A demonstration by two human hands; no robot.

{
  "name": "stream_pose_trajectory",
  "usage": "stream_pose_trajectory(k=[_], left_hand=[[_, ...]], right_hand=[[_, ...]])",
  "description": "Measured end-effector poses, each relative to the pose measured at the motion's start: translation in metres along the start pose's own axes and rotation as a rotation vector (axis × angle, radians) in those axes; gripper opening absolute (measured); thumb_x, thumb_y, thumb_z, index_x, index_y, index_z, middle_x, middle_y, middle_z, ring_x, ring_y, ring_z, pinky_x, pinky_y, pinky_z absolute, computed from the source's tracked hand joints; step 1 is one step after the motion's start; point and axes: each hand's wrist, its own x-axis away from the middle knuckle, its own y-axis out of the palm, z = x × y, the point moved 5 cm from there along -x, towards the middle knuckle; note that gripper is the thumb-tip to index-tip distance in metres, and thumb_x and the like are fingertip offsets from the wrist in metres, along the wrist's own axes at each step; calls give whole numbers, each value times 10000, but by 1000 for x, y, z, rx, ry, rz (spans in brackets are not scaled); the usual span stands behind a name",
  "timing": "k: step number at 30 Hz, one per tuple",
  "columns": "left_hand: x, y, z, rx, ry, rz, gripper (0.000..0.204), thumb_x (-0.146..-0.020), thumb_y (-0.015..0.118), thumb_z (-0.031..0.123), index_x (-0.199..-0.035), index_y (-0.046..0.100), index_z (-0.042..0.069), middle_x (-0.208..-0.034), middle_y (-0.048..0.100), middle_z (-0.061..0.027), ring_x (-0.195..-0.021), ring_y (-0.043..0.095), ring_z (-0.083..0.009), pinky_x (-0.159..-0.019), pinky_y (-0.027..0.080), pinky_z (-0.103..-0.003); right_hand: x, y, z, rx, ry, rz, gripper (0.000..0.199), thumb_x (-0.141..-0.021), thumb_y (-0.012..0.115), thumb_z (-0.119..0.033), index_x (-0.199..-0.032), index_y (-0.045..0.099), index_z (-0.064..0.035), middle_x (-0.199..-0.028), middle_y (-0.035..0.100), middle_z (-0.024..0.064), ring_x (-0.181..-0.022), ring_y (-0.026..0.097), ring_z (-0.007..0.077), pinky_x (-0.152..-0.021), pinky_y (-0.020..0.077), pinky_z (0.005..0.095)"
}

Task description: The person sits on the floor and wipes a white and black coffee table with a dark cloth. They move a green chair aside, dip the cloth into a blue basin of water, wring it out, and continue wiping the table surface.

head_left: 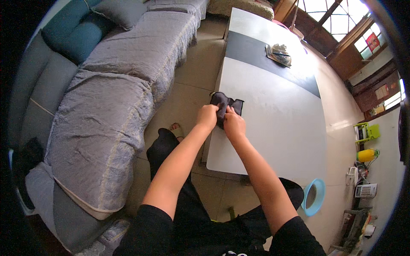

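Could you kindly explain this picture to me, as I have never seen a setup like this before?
There is no robot here: the left hand and right hand are a person's own, seen from a camera worn on the head and looking down; its fisheye lens bends straight edges. Both hold a dark, soft-looking item at the left edge of a pale table. Farther along, on the table's dark band, lies a small object, too unclear to name.

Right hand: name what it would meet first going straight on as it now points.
The dark cloth that the right hand touches comes first; past it, the line seems to cross the left edge of the table, though depth is unclear.
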Motion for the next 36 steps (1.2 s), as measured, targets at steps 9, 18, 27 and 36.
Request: stream_pose_trajectory(k=[9, 18, 27, 36], left_hand=[[136, -26, 32, -338, 138, -125, 130, -809, 443, 104, -800, 561, 50, -763, 553, -153, -720, 589, -344, -625, 476, -437], [166, -48, 54, -183, 301, -101, 292, -793, 615, 285, -911, 568, 22, -1256, 453, -200, -1055, 512, -366, -815, 463, -385], [131, -9, 51, -280, 284, -120, 449, -819, 529, 62, -1258, 437, 46, -1333, 383, -169, -1181, 405, -388, -933, 402, -383], [19, 21, 38, -412, 269, -21, 442, -822, 442, 44, -1261, 411, 0, -1342, 371, -150, -1210, 370, -387, -895, 451, -360]], right_hand=[[121, -14, -14, -255, -157, 114, 176, -730, 528, -12, -861, 638, -55, -1223, 522, 77, -1138, 489, 237, -863, 460, 356], [180, -64, 50, -324, -14, 126, 215, -753, 644, -127, -967, 639, -111, -1172, 554, 100, -1114, 512, 246, -874, 456, 343], [111, -36, 44, 26, -120, -154, 606, -775, 476, 12, -1343, 327, -138, -1403, 263, 175, -1316, 222, 307, -1065, 168, 465], [2, -14, 38, 4, -209, -245, 621, -771, 456, 23, -1359, 283, -80, -1429, 212, 156, -1335, 176, 275, -1078, 165, 414]])
